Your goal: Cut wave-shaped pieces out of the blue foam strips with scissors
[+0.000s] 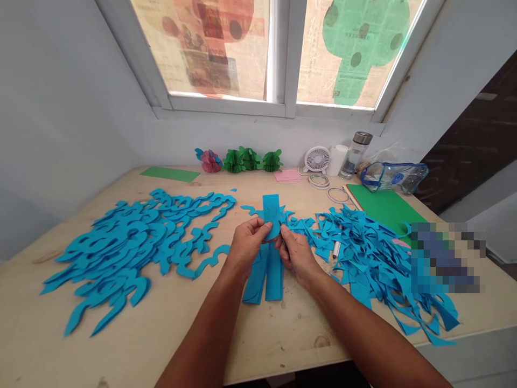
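Note:
My left hand (249,241) pinches a folded blue paper strip (271,207) between thumb and fingers, its upper end standing up above the hands. The strip has a curved drawn line and a rounded lower edge. Close by on its right, my right hand (294,249) is closed round a small dark tool (284,241), mostly hidden by the fingers; it looks like scissors. Two more blue strips, a left one (254,280) with a drawn line and a right one (274,275), lie on the table below my hands.
Wavy blue cutouts (133,231) are heaped at left. Blue scraps (363,248) with a white marker (336,249) lie at right. Along the back stand paper ornaments (250,158), a small fan (317,159), a bottle (355,156) and a clear pouch (393,177). Green sheets (388,205) lie at right.

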A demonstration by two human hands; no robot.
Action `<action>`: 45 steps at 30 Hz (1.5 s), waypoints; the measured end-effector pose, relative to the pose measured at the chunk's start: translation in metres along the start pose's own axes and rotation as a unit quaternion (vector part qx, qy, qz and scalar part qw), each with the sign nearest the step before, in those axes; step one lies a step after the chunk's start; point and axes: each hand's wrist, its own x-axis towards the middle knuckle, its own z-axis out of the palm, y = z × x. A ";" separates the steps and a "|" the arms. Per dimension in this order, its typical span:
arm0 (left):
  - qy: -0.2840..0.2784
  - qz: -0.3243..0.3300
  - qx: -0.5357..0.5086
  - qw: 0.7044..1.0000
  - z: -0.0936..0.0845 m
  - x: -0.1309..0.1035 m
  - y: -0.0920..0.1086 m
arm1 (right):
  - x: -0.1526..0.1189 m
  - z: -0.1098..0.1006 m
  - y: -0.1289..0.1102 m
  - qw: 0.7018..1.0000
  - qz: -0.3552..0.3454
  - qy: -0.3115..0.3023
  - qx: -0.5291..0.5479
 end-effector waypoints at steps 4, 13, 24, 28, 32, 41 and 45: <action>0.015 -0.009 -0.011 1.000 0.001 -0.001 0.001 | 0.000 -0.001 0.001 1.000 0.003 -0.002 -0.003; -0.011 -0.008 0.003 1.000 -0.002 -0.001 0.004 | 0.001 -0.003 0.001 1.000 -0.003 -0.011 -0.019; 0.012 -0.001 0.012 1.000 -0.003 -0.001 0.006 | 0.001 -0.004 -0.001 0.998 0.005 -0.033 -0.048; 0.006 0.000 0.014 1.000 -0.002 -0.002 0.008 | 0.002 -0.004 0.000 0.999 0.009 -0.030 -0.042; -0.001 -0.001 0.010 1.000 -0.001 -0.002 0.007 | 0.002 -0.004 0.002 0.999 0.007 -0.021 -0.038; 0.007 -0.005 0.019 1.000 -0.001 -0.002 0.006 | 0.003 -0.006 0.000 0.998 0.002 -0.027 -0.053; 0.004 -0.006 0.022 1.000 -0.002 -0.002 0.007 | 0.003 -0.007 0.001 0.998 0.002 -0.031 -0.051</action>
